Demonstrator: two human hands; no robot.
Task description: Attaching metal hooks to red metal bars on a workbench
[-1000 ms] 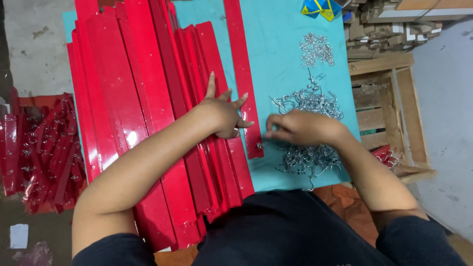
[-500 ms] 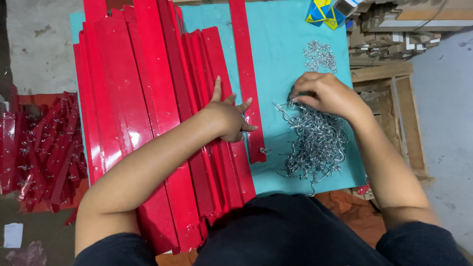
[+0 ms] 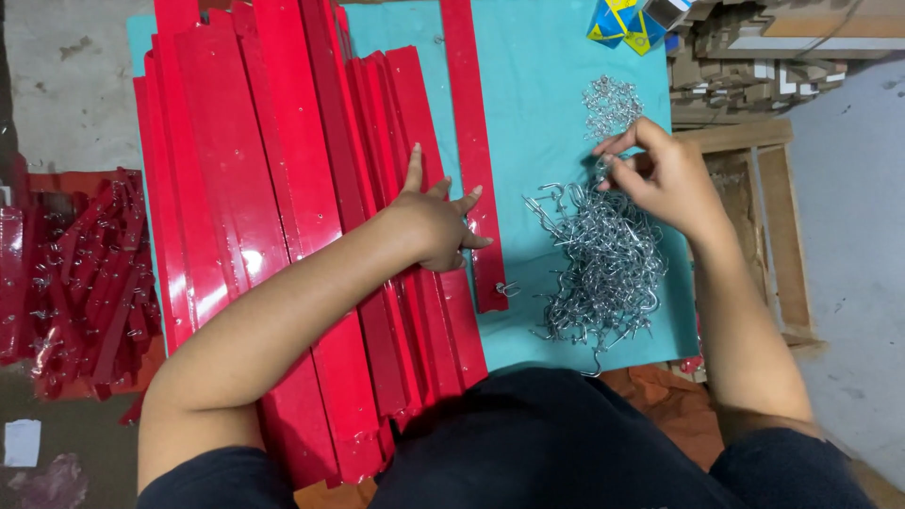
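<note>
My left hand [image 3: 436, 221] lies flat with fingers spread on a long red metal strip [image 3: 471, 141], which rests on the teal table top [image 3: 537, 104]. A small silver hook [image 3: 507, 288] sits at that strip's near end. My right hand [image 3: 660, 174] hovers at the far edge of a big pile of silver metal hooks [image 3: 599, 269], fingertips pinched on a small silver piece. A smaller heap of silver pieces [image 3: 610, 102] lies just beyond that hand. Many more red strips [image 3: 255, 188] are stacked to the left of my left hand.
A heap of red strips with hooks attached [image 3: 75, 273] lies on the floor at left. A blue and yellow box [image 3: 627, 24] sits at the table's far right corner. A wooden crate [image 3: 764, 217] and stacked cardboard [image 3: 754, 57] stand to the right.
My right hand has moved away from the red strip's near end, across the hook pile, to its far edge. My left hand has stayed on the strip.
</note>
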